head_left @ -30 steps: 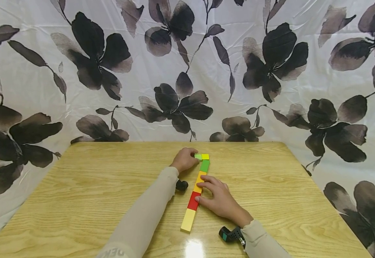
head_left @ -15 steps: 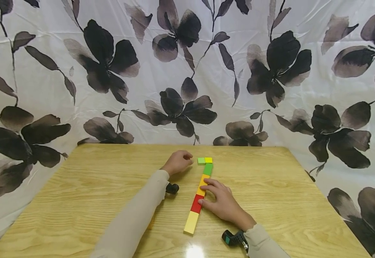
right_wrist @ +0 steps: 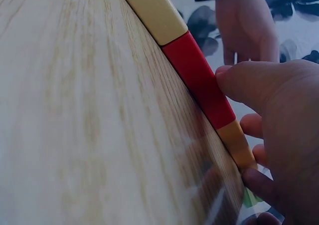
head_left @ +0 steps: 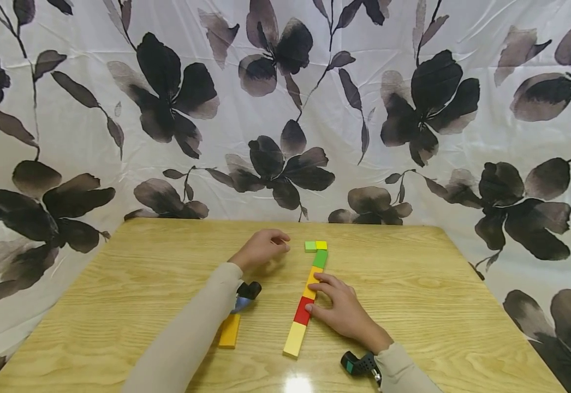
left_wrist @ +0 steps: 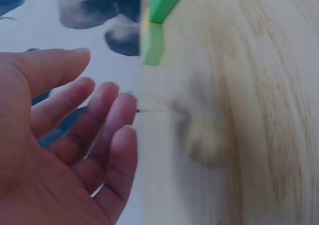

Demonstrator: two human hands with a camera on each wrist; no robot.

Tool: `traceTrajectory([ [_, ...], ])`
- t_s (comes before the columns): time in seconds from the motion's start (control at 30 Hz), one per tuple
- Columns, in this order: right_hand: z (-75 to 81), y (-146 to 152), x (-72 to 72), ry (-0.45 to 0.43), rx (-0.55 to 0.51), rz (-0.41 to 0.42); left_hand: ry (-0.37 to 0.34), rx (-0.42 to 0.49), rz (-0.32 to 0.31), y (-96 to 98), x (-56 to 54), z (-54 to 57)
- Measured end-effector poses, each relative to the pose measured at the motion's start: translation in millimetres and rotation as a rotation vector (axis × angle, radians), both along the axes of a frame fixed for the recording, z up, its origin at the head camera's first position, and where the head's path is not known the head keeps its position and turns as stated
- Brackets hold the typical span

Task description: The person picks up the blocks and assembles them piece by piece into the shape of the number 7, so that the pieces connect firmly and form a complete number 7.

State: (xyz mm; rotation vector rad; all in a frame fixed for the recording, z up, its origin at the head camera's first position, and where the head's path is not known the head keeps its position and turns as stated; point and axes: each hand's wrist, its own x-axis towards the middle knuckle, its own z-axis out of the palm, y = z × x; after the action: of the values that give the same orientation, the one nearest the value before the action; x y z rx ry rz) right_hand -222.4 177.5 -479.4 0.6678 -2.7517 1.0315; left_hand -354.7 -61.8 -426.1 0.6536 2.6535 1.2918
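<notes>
"Six blocks on the wooden table (head_left: pixel 428 316), end to end in one bent row (head_left: pixel 307 301): pale yellow block (head_left: pixel 294 339) nearest, then red block (head_left: pixel 301 311), orange block (head_left: pixel 311 279), dark green block (head_left: pixel 320 258), and at the far end yellow block (head_left: pixel 321 245) with light green block (head_left: pixel 310 247) on its left."

"And the hands?"

"Left hand (head_left: pixel 262 250) off to the left of the light green block and apart from it — palm empty, fingers loosely bent. Right hand (head_left: pixel 337 307) on the right side of the row, fingers half spread, thumb tip at the edge of the red block, fingertips against the orange block. Touching only, with no grip round anything."

"Pressing hard?"

"Impossible to tell."

"Any likely trouble?"

"Mostly a skewed row, from too much sideways push by the right hand. Thumb and fingers on either side of the red-orange joint, so probably a gap right there."

"And at the far end?"

"Two small blocks with neither hand on them — easy to knock crooked through a careless brush of the left fingers."

"Anything loose?"

"One lone orange block (head_left: pixel 229 331) beside the left sleeve (head_left: pixel 187 322), partly hidden, plus a blue piece (head_left: pixel 241 305) mostly behind the wrist camera (head_left: pixel 252 289). Possible snag for both: a low sweep of that arm."
</notes>
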Motion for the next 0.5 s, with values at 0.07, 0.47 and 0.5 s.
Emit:
traceTrajectory([
  [0.07, 0.1, 0, 0.1, -0.001, -0.001, 0.001, 0.01, 0.006, -0.013, -4.6, 5.3, 2.7],
  [0.47, -2.5, 1, -1.2, 0.013, 0.004, -0.001, -0.079, 0.075, -0.033, -36.0, 48.8, 10.7],
  [0.5, -2.7, 1, -1.0, 0.012, 0.004, -0.001, -0.082, 0.084, -0.027, -38.6, 51.7, 10.9],
])
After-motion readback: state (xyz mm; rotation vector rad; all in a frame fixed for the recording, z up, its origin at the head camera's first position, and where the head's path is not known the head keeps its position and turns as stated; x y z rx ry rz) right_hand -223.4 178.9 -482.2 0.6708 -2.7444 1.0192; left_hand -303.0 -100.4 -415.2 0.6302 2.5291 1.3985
